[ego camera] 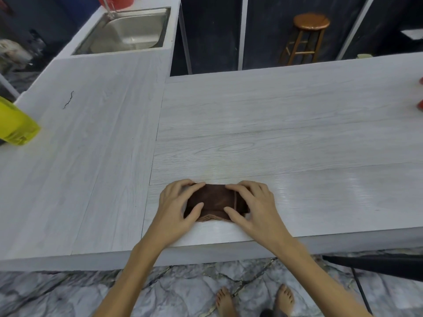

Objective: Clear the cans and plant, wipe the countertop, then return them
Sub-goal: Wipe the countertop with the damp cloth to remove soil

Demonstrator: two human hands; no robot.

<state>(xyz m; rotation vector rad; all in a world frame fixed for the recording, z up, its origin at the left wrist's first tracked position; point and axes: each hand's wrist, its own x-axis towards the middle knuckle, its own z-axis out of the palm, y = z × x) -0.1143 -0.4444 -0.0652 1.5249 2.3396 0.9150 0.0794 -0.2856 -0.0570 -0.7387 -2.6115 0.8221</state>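
On the countertop (274,145), two hands hold one brown cloth (215,202).

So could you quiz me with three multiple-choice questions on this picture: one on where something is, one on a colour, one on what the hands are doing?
1. Where is the sink?
A. far left corner of the counter
B. near right edge
C. on the floor

2. What colour is the cloth?
A. white
B. dark brown
C. blue

3. What are the hands doing?
A. hanging at the person's sides
B. lifting the stool
C. both holding the cloth on the countertop

Answers:
1 A, the steel basin sits at the upper left.
2 B, the folded cloth is dark brown against the pale wood grain.
3 C, the left hand and right hand curl their fingers over the cloth's two ends.
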